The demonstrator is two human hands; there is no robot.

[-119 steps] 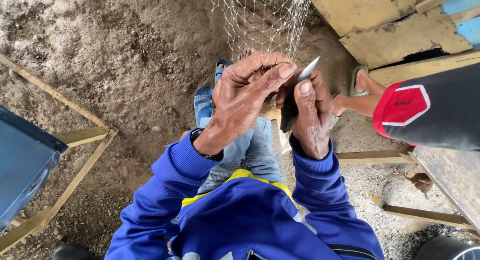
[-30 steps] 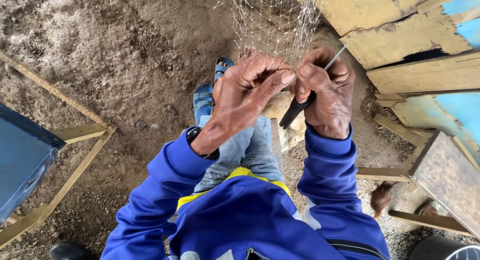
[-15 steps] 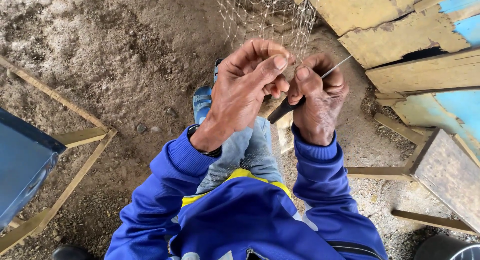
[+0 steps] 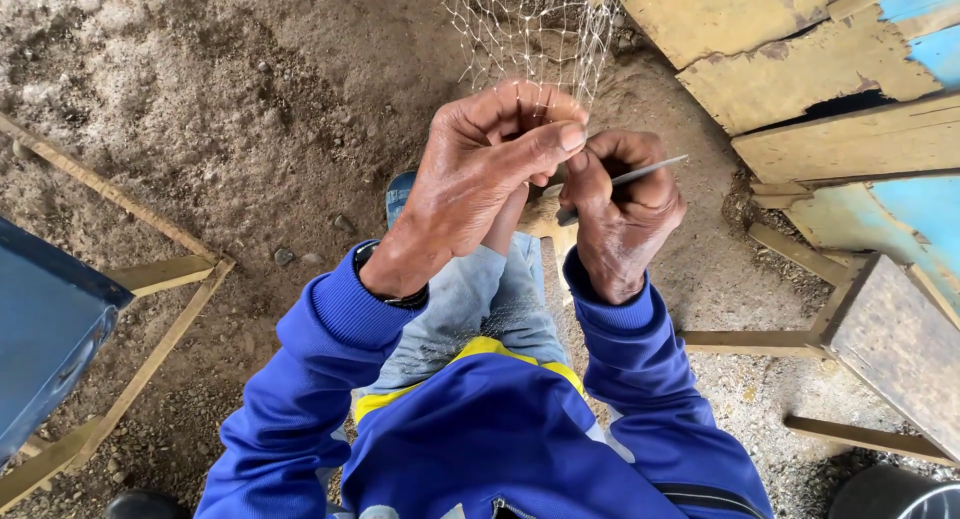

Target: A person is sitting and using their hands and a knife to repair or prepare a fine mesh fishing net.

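Underfoot it's bare dirt (image 4: 250, 89), grey-brown, packed and pebbly, paler and sandier at the top left. Daylight falls flat and soft, no hard shadows anywhere. On the left, a blue panel (image 4: 45, 329) cuts in from the edge, with thin wooden slats (image 4: 165, 274) lying angled on the ground beside it. Up at the top right, worn yellow boards (image 4: 790, 69) are stacked and overlapping, paint chipped, a dark gap between two of them. Below those, flaking blue boards (image 4: 920, 214). Lower right, a grey weathered plank (image 4: 895, 344) sits tilted over more slats (image 4: 745, 341), and a dark round rim (image 4: 890, 494) shows in the corner.
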